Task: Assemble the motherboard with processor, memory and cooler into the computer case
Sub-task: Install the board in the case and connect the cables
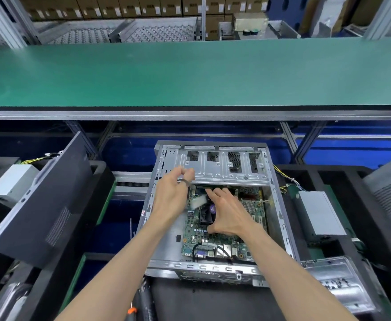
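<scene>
Both my hands are down inside the open computer case (pixel 166 242), working over the motherboard (pixel 227 237).

The motherboard lies flat in the case at about 6 o'clock of my view, its black cooler (pixel 207 215) near the board's middle. My right hand (pixel 230 213) spreads over the cooler, thumb hooked at its near edge and fingers reaching toward 12 o'clock. My left hand (pixel 172 193) sits at 10 o'clock of the cooler, fingers curled near the drive bracket (pixel 222 166); whether they grip anything I cannot tell. A grey power supply (pixel 318 213) rests outside at 3 o'clock.
</scene>
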Demonstrator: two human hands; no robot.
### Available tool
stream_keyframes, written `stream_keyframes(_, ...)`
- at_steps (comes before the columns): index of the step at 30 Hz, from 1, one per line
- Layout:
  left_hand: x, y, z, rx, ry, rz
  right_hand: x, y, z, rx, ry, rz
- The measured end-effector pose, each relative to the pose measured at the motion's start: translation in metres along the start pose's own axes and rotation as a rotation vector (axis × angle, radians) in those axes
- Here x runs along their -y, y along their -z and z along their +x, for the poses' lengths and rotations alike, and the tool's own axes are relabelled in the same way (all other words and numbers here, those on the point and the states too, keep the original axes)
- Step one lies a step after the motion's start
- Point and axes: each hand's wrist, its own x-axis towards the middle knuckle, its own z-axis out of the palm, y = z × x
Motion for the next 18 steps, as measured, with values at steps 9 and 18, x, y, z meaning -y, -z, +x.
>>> stream_keyframes(9, -0.033, 0.034, 0.058, -0.125, 0.169, -0.022, -0.002, -0.001, 0.000, 0.018, -0.016, -0.009)
stream_keyframes(18, -0.009, 0.043, 0.090, 0.015, 0.223, 1.142, -0.003, -0.003, 0.002, 0.024, -0.010, -0.011)
